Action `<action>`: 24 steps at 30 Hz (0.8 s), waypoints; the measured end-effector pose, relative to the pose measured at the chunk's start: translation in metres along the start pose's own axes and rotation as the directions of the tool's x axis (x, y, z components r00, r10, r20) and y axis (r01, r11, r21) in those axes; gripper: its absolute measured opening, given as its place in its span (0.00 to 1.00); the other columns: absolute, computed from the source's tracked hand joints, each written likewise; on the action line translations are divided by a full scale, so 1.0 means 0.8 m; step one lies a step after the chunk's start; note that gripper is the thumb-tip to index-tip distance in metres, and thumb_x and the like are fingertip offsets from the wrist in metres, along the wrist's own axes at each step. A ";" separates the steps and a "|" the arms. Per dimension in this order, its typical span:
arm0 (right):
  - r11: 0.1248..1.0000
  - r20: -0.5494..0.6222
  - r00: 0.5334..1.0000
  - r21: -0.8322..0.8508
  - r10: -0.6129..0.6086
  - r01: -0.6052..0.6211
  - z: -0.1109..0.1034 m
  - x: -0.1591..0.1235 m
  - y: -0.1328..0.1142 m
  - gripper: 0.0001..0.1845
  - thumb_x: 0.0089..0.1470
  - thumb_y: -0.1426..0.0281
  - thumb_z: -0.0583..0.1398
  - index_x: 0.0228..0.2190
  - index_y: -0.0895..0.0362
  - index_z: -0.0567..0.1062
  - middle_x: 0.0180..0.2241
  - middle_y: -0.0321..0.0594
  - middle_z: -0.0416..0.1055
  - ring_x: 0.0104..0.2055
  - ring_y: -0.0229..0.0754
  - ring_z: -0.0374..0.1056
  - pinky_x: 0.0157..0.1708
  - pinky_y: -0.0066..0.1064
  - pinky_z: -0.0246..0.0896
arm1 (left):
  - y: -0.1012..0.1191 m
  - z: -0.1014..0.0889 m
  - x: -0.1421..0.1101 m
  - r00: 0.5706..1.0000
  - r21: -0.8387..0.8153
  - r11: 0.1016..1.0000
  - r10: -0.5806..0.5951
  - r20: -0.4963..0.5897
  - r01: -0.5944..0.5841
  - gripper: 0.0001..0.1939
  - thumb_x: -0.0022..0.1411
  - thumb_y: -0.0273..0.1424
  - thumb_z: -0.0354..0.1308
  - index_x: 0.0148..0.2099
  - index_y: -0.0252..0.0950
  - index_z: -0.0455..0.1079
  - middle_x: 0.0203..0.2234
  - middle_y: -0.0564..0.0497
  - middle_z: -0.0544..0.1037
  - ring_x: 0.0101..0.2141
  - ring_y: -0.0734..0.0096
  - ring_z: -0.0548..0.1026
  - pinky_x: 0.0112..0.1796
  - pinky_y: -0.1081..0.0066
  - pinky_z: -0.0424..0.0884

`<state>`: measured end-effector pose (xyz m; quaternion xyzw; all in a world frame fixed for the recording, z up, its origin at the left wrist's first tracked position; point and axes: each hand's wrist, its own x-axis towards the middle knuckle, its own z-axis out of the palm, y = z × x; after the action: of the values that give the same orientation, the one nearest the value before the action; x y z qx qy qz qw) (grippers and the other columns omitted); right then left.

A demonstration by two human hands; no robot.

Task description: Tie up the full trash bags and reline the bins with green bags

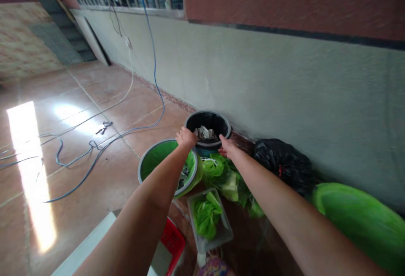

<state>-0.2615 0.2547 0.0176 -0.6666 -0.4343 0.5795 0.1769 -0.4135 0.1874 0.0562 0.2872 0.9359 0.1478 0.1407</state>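
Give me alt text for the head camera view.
A person's left hand and right hand flank a black-lined bin of crumpled pale scraps. A green-lined bin sits beside it; a black bag lies by the wall.

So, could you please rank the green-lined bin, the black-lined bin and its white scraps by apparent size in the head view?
1. Green-lined bin
2. Black-lined bin
3. White scraps

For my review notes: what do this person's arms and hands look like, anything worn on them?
Both the left hand and right hand are gloveless, with no ring or watch that I can make out. The forearms are bare, with no sleeves in view.
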 end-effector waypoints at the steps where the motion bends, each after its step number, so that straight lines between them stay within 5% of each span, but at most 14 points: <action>1: 1.000 0.000 1.000 0.014 0.009 -0.009 0.008 0.010 0.002 0.20 0.56 0.60 0.61 0.45 0.60 0.71 0.27 0.38 0.71 0.18 0.35 0.65 0.16 0.25 0.60 | -0.001 0.007 0.010 0.999 0.031 0.999 -0.014 0.034 0.013 0.24 0.61 0.36 0.56 0.56 0.29 0.63 0.53 0.33 0.73 0.58 0.50 0.67 0.54 0.58 0.62; 6: 0.991 -0.024 0.999 0.126 0.036 -0.033 0.030 0.029 0.017 0.07 0.53 0.74 0.60 0.37 0.60 0.72 0.20 0.31 0.66 0.16 0.33 0.62 0.14 0.20 0.56 | 0.004 0.023 0.029 0.994 0.074 0.997 -0.033 0.107 0.025 0.15 0.58 0.35 0.59 0.46 0.34 0.70 0.47 0.37 0.78 0.52 0.53 0.73 0.54 0.56 0.60; 10: 0.974 -0.057 0.997 0.223 0.045 -0.031 0.004 -0.002 0.014 0.04 0.51 0.79 0.57 0.30 0.59 0.69 0.18 0.30 0.64 0.16 0.31 0.61 0.16 0.20 0.59 | 0.024 0.000 -0.002 1.000 -0.051 0.999 0.000 0.009 0.001 0.18 0.55 0.32 0.60 0.48 0.33 0.67 0.45 0.37 0.78 0.50 0.54 0.75 0.48 0.62 0.66; 13: 0.951 -0.060 0.998 0.309 -0.013 0.031 -0.040 -0.050 0.008 0.06 0.49 0.79 0.57 0.24 0.58 0.67 0.17 0.33 0.66 0.16 0.33 0.63 0.16 0.21 0.59 | 0.037 -0.039 -0.054 0.990 -0.180 0.978 0.088 -0.111 -0.107 0.21 0.54 0.31 0.59 0.50 0.34 0.63 0.43 0.41 0.78 0.46 0.57 0.76 0.42 0.67 0.68; 18: 0.887 -0.159 0.948 0.338 -0.276 0.315 -0.139 -0.164 0.022 0.04 0.44 0.74 0.58 0.20 0.57 0.68 0.14 0.34 0.66 0.18 0.37 0.65 0.16 0.24 0.57 | 0.042 -0.125 -0.172 0.957 -0.316 0.920 0.162 -0.239 -0.234 0.15 0.54 0.32 0.57 0.45 0.38 0.62 0.33 0.50 0.78 0.35 0.65 0.77 0.35 0.70 0.67; 24: 0.875 -0.315 0.853 0.116 -0.417 0.470 -0.276 -0.324 0.117 0.09 0.41 0.64 0.60 0.20 0.56 0.68 0.15 0.32 0.66 0.18 0.36 0.62 0.19 0.26 0.58 | 0.024 -0.199 -0.325 0.894 -0.237 0.867 0.393 -0.215 -0.439 0.10 0.57 0.39 0.56 0.38 0.40 0.65 0.27 0.54 0.76 0.30 0.67 0.75 0.32 0.72 0.63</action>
<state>-0.0094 0.0579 0.1679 -0.6031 -0.4905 0.4609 0.4280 -0.2522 0.0208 0.2551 0.4471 0.8294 0.3279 0.0690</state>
